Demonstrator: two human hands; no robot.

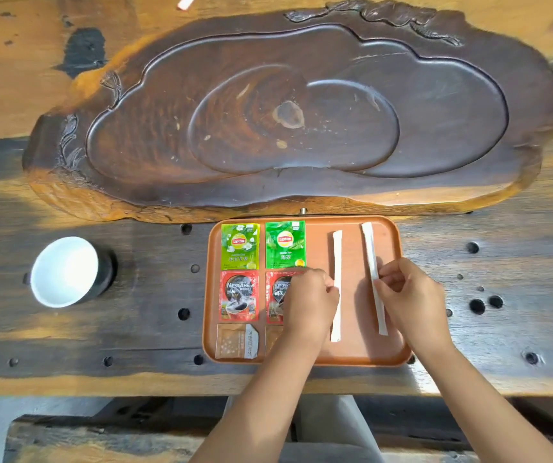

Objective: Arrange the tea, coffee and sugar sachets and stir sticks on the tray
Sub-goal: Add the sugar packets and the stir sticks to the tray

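An orange tray (352, 357) lies at the table's near edge. At its far left lie two green Lipton tea sachets (240, 246) (285, 244). Below them are two red Nescafe sachets, one in full view (239, 295) and one (276, 295) partly under my left hand. A brown sugar sachet (237, 341) sits at the near left, and a second one (273, 339) peeks out beside my forearm. My left hand (311, 300) pinches the left paper-wrapped stir stick (337, 255). The fingers of my right hand (408, 295) rest on the right stir stick (370, 248), which lies slightly tilted.
A large dark carved wooden tea board (301, 111) fills the table behind the tray. A white cup (64, 272) stands to the left. The tabletop has round holes (477, 306) on the right. A small white scrap (185, 1) lies at the far edge.
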